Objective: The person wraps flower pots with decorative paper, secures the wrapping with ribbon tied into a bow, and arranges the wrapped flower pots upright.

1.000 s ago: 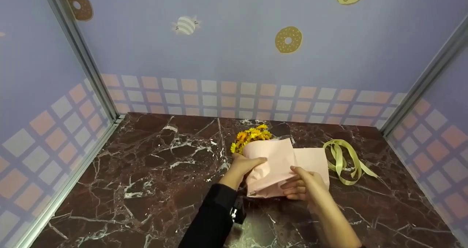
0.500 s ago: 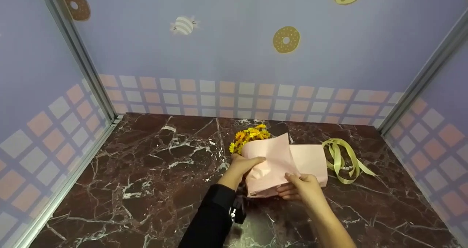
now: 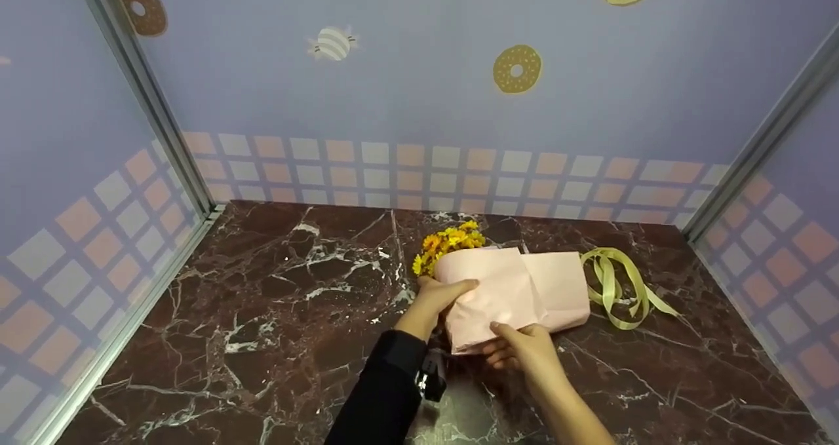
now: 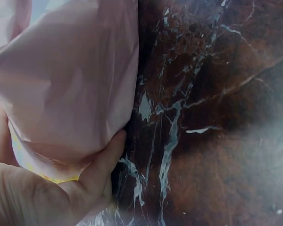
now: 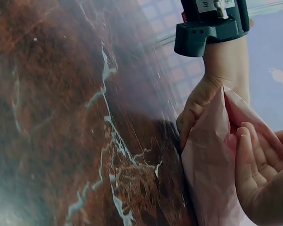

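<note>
Pink wrapping paper (image 3: 498, 288) is folded around a bunch of yellow and orange flowers (image 3: 449, 245), whose heads show past its upper left edge in the head view. My left hand (image 3: 436, 297) grips the left side of the wrapped bunch, its thumb lying over the paper. At the near lower edge, my right hand (image 3: 524, 353) pinches the paper with the thumb on top and the other fingers at the open fold. The right wrist view shows those fingers of the right hand (image 5: 264, 174) against the inside of the fold. Paper hides the stems.
A loose loop of yellow-green ribbon (image 3: 619, 291) lies just right of the paper. Dark red marbled tabletop (image 3: 295, 320) surrounds the bunch. Patterned lilac walls (image 3: 419, 91) stand behind and at both sides.
My right hand has moved left along the paper's lower edge. The upper flap has come down flatter, and the right part of the paper has shifted. My left hand keeps its hold.
</note>
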Demonstrator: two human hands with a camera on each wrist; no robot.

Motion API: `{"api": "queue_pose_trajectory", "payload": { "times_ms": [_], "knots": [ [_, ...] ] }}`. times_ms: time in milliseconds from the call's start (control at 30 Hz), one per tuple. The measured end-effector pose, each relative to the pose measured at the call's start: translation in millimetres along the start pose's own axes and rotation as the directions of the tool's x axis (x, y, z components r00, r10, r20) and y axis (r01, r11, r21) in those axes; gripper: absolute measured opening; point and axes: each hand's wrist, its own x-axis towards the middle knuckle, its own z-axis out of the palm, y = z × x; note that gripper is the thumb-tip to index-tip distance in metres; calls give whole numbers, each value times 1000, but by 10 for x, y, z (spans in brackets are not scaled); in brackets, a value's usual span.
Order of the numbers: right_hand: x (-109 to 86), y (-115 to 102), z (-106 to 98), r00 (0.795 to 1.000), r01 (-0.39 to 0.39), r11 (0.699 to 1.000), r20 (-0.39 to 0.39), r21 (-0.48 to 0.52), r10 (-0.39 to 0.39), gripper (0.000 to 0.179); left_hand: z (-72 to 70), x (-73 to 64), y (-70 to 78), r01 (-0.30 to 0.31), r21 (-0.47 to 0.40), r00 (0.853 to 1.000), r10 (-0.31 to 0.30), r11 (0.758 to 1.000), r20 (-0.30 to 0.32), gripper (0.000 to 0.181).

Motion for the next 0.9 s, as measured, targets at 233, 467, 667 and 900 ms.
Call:
{"api": "queue_pose_trajectory", "payload": {
  "times_ms": [233, 467, 667, 900],
  "knots": [
    [2, 0, -80, 995, 29, 1000, 94, -9, -28, 31, -26, 24, -13, 10, -43, 1000, -9, 999, 22, 125],
    [-39, 13, -82, 963, 131, 991, -236, -12, -130, 31, -6, 46, -39, 41, -37, 999, -40, 998, 32, 123],
    [-100, -65, -13, 792, 398, 856, -347, -330, -503, 66, 24, 37, -25, 6, -49, 1000, -6, 999, -9, 113],
    [44, -239, 166, 781, 531, 519, 151, -670, -606, 46, 96, 14, 22, -32, -32, 995, 29, 999, -94, 103]
  ]
}}
